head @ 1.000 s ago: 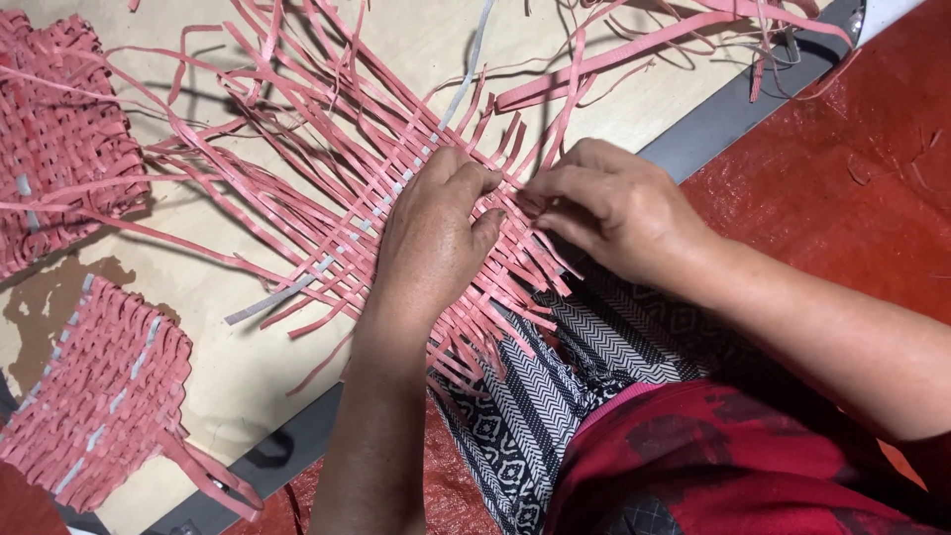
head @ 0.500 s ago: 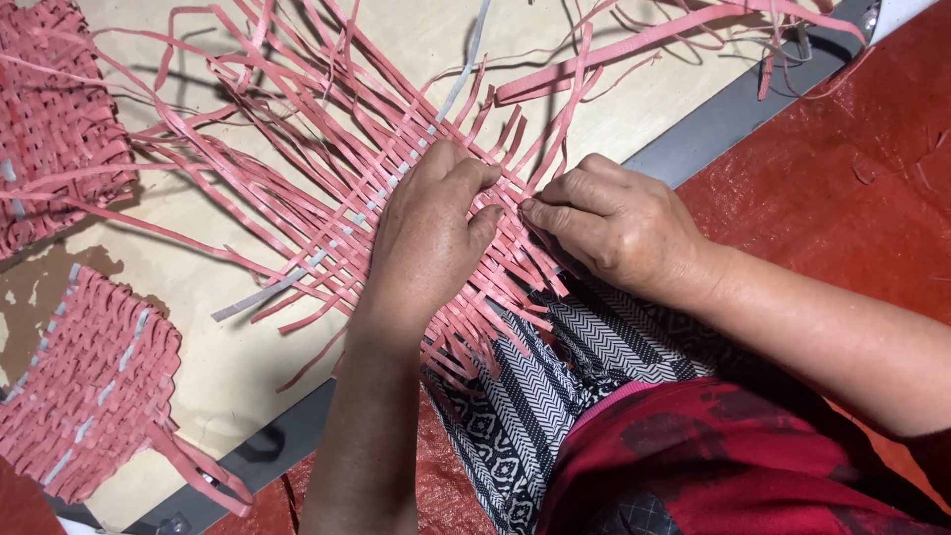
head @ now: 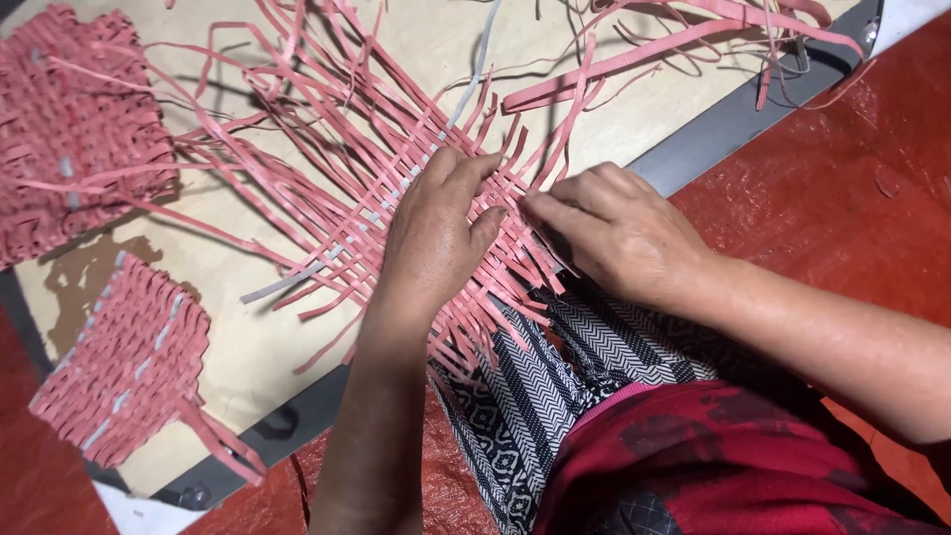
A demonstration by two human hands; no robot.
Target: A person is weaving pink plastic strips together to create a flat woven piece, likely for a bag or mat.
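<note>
A half-woven mat of pink strips (head: 396,188) lies on a pale wooden board (head: 258,347), its loose ends fanning out in all directions. My left hand (head: 436,233) lies flat on the woven part, fingers spread, pressing it down. My right hand (head: 619,233) sits just beside it to the right, fingertips pinching a pink strip at the weave's edge. A single grey strip (head: 297,279) runs diagonally through the weave.
Two finished pink woven pieces lie at the left: one at the top left (head: 79,129), one lower down (head: 124,367). The board has a grey rim (head: 723,129) and rests on a red tarp (head: 852,208). My lap shows black-and-white patterned cloth (head: 555,396).
Both hands have shifted slightly toward the upper right of the view along the weave. My right fingertips have closed in on a strip beside the left thumb.
</note>
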